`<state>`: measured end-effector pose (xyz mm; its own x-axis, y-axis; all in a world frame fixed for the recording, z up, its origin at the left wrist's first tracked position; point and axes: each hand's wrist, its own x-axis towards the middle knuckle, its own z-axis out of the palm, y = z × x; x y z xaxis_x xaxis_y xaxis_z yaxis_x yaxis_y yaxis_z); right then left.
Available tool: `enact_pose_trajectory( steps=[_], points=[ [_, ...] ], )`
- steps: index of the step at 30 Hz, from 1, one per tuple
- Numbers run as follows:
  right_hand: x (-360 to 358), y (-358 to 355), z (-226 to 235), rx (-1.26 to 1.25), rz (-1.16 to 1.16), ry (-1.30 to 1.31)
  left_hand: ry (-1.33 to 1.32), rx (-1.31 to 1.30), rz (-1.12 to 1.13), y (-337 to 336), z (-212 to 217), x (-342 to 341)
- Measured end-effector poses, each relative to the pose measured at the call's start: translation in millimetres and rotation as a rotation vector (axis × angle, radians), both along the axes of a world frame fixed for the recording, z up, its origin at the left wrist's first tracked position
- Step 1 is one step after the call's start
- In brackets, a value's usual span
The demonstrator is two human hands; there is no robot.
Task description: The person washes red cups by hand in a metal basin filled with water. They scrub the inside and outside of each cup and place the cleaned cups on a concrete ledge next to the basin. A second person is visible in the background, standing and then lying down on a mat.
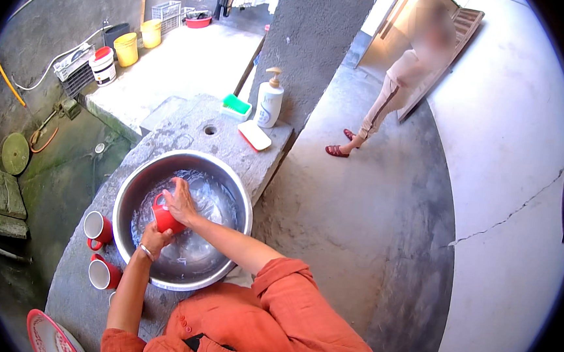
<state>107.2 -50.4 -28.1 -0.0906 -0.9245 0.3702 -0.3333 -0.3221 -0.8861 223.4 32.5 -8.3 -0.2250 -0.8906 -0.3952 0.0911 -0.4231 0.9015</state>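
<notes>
Both hands met over a red mug (pixel 164 219) held inside a large steel basin (pixel 241 202) of water; the left hand (pixel 155 239), wearing a thin bangle at the wrist, was closed around the lower part of the mug from beneath; the right hand (pixel 181 201) lay over the mug's upper side, fingers curled against it, so the mug sat clasped between the two, just above or in the water.

The basin stood on a rough stone tabletop (pixel 187 130); two more red mugs with white insides (pixel 98 227) (pixel 104 273) rested on the tabletop just beside the basin's left rim, one nearer the person than the other; a red-and-white plate (pixel 48 336) showed at the lower left edge.

Farther along the tabletop, well apart from the basin, stood a white pump bottle (pixel 269 100), a green sponge in a small white dish (pixel 236 106) and a flat white-and-red soap case (pixel 254 135); beyond these, yellow buckets (pixel 138 41) sat on a concrete ledge; another person (pixel 393 86) in red sandals stood on the grey floor at the upper right.
</notes>
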Motion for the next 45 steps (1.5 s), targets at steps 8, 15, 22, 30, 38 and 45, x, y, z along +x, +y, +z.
enact_pose_trajectory(
  steps=[8,15,22,30,38,45],
  points=[
    [-11.4,11.1,12.8,-0.136,0.319,0.236,0.460,0.265,0.105,-13.8,14.7,9.7],
    [-38.7,-22.9,12.4,0.093,-0.164,0.395,0.097,0.070,0.039,0.1,4.5,21.0],
    [-26.1,-16.4,4.1,0.649,0.590,-0.294,-0.118,0.074,0.050,-5.4,-5.1,17.9],
    [-13.2,6.5,22.2,0.442,0.964,0.041,-0.014,-0.086,0.087,-15.9,-23.1,18.2],
    [-9.1,8.1,28.6,0.137,0.890,0.161,0.028,-0.075,0.126,-8.5,12.9,9.0],
    [-33.2,-20.1,21.9,0.986,0.854,-0.435,-0.025,-0.400,-0.155,-0.6,22.9,6.9]
  ],
)
